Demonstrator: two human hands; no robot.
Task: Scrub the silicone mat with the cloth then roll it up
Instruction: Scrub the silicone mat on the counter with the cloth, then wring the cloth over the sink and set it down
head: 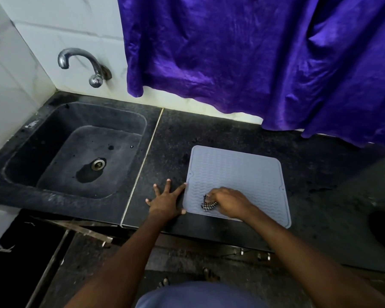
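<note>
Silicone mat (238, 174) lies flat on dark tabletop (231, 132), right of sink (76, 147), long axis running roughly near-to-far. Right hand (229, 200) sits on mat's near-left part, fingers closed round bunched checkered cloth (208, 204). Unscrubbed-looking expanse lies away and right of that hand. Left hand (167, 202) splayed wide, flat on tabletop, fingertip and thumb touching mat's left edge, pinning it. Cloth mostly hidden under hand; wetness of mat not discernible. Likely still scrubbing; rolling not yet begun.
</note>
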